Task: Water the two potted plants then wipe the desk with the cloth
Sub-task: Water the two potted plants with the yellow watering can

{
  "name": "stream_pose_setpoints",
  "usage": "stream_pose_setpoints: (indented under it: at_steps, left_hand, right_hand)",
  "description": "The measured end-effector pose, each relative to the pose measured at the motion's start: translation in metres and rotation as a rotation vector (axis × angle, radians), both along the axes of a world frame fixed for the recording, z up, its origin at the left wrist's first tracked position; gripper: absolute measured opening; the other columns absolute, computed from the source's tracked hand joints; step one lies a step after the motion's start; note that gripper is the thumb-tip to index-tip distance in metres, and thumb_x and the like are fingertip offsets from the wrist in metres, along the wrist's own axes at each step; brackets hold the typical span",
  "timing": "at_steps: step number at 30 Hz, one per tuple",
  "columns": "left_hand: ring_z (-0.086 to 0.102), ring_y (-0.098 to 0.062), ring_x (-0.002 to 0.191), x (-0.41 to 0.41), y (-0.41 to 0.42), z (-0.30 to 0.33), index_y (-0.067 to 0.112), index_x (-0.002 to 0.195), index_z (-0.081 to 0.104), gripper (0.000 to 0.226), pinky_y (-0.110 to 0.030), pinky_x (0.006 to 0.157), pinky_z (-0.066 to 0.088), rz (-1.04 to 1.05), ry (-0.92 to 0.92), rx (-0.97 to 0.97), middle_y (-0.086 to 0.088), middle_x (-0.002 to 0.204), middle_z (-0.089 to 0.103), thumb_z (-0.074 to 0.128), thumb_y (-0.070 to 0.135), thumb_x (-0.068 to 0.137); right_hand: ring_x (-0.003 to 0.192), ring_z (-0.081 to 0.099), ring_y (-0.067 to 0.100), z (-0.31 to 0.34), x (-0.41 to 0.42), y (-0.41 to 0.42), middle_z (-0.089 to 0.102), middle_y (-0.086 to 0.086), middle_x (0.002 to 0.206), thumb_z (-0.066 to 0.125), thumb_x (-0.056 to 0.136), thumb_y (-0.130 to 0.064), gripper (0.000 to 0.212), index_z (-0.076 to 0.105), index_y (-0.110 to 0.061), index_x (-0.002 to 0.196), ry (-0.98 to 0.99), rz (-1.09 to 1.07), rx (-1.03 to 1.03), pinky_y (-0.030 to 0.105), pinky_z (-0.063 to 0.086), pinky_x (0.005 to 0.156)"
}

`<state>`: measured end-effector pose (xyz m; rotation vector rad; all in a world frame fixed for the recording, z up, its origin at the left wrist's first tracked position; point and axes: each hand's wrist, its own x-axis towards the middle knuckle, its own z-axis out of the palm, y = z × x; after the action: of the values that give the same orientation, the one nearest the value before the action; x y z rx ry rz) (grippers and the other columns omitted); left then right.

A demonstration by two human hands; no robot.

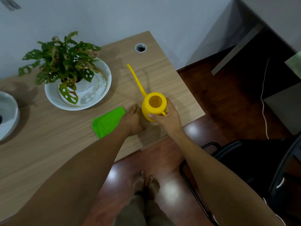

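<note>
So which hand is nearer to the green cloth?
Left. The left hand rests on the desk, touching the green cloth's right edge. The right hand is farther right, gripping the yellow watering can.

On your desk the potted plant stands far and left of centre; a second pot sits further left, cut by the frame edge; the cloth lies near of the plant, with your left hand flat on its right end; the watering can stands just right of that hand, near the desk's right edge, spout pointing far-left; a cable hole lies far behind it.
</note>
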<state>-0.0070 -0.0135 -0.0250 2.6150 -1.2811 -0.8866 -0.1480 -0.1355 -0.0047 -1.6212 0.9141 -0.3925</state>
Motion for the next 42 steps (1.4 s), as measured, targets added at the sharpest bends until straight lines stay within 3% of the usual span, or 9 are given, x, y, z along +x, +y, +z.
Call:
stream_pose_setpoints:
  at_steps: [5, 8, 12, 16, 20, 26, 34, 37, 42]
  left_hand:
    - [0.009, -0.028, 0.159, 0.003, 0.001, -0.003, 0.008, 0.163, 0.01, 0.115, -0.043, 0.123, 0.028, -0.02, 0.012, -0.007, -0.013, 0.171, 0.005, 0.078, 0.046, 0.078]
    - [0.014, -0.029, 0.157, 0.006, 0.001, -0.005, 0.01, 0.163, 0.011, 0.119, -0.046, 0.122, 0.031, -0.012, 0.013, -0.027, -0.012, 0.17, 0.01, 0.077, 0.05, 0.073]
    - [0.024, -0.029, 0.154, 0.018, 0.007, -0.007, 0.017, 0.162, 0.016, 0.124, -0.047, 0.12, 0.033, 0.03, 0.007, -0.101, -0.006, 0.167, 0.023, 0.062, 0.064, 0.057]
    - [0.01, -0.026, 0.159, 0.023, 0.025, 0.014, 0.011, 0.163, 0.012, 0.117, -0.043, 0.126, 0.022, 0.059, -0.02, -0.051, -0.012, 0.171, 0.011, 0.074, 0.055, 0.074]
    - [0.006, -0.026, 0.159, 0.031, 0.05, 0.026, 0.01, 0.164, 0.008, 0.111, -0.041, 0.127, 0.019, 0.113, -0.045, -0.01, -0.011, 0.172, 0.0, 0.071, 0.056, 0.086]
    - [0.004, -0.028, 0.159, 0.05, 0.101, 0.047, 0.006, 0.163, 0.007, 0.108, -0.044, 0.127, 0.019, 0.16, -0.082, 0.024, -0.013, 0.171, -0.001, 0.068, 0.057, 0.089]
    - [0.007, -0.03, 0.159, 0.097, 0.179, 0.052, 0.008, 0.162, 0.017, 0.106, -0.043, 0.126, 0.022, 0.165, -0.103, -0.033, -0.015, 0.171, 0.009, 0.059, 0.066, 0.084]
    - [0.008, -0.028, 0.159, 0.116, 0.208, 0.052, 0.003, 0.161, 0.014, 0.1, -0.041, 0.125, 0.025, 0.111, -0.114, -0.013, -0.017, 0.171, 0.003, 0.066, 0.051, 0.09]
    - [0.003, -0.023, 0.159, 0.142, 0.245, 0.052, 0.012, 0.164, 0.004, 0.098, -0.038, 0.125, 0.023, 0.078, -0.112, 0.002, -0.009, 0.172, 0.001, 0.06, 0.05, 0.093]
  right_hand:
    - [0.1, 0.065, -0.011, -0.007, 0.002, 0.003, 0.07, -0.022, 0.111, 0.093, 0.073, -0.014, 0.073, 0.056, -0.015, 0.137, -0.033, 0.027, -0.056, 0.013, 0.052, 0.086]
    - [0.102, 0.067, -0.005, -0.008, 0.004, 0.01, 0.07, -0.028, 0.11, 0.092, 0.075, -0.025, 0.074, 0.053, -0.021, 0.138, -0.032, 0.016, -0.07, 0.025, 0.056, 0.092]
    - [0.101, 0.071, 0.009, -0.006, 0.006, 0.016, 0.073, -0.019, 0.108, 0.091, 0.075, -0.031, 0.078, 0.051, -0.019, 0.14, -0.048, 0.012, -0.07, 0.042, 0.059, 0.092]
    - [0.098, 0.071, 0.008, 0.005, 0.011, 0.02, 0.073, -0.019, 0.106, 0.092, 0.075, -0.029, 0.078, 0.051, -0.02, 0.14, -0.05, 0.026, -0.092, 0.04, 0.059, 0.091]
    - [0.101, 0.072, 0.01, 0.027, 0.021, 0.031, 0.075, -0.015, 0.107, 0.092, 0.075, -0.031, 0.075, 0.051, -0.021, 0.137, -0.102, 0.042, -0.077, 0.043, 0.059, 0.095]
    - [0.103, 0.071, 0.01, 0.068, 0.042, 0.068, 0.074, -0.008, 0.112, 0.09, 0.079, -0.027, 0.07, 0.052, -0.014, 0.136, -0.172, 0.072, -0.119, 0.038, 0.058, 0.094]
    - [0.1, 0.072, 0.011, 0.102, 0.082, 0.144, 0.074, -0.008, 0.109, 0.086, 0.074, -0.046, 0.072, 0.054, -0.015, 0.131, -0.172, 0.007, -0.158, 0.045, 0.059, 0.091]
    - [0.099, 0.072, 0.011, 0.109, 0.098, 0.179, 0.073, -0.009, 0.108, 0.086, 0.073, -0.047, 0.071, 0.055, -0.015, 0.128, -0.178, -0.042, -0.181, 0.046, 0.06, 0.089]
    - [0.102, 0.07, 0.011, 0.116, 0.121, 0.231, 0.072, -0.009, 0.11, 0.086, 0.076, -0.043, 0.065, 0.057, -0.015, 0.128, -0.17, -0.12, -0.206, 0.045, 0.059, 0.091]
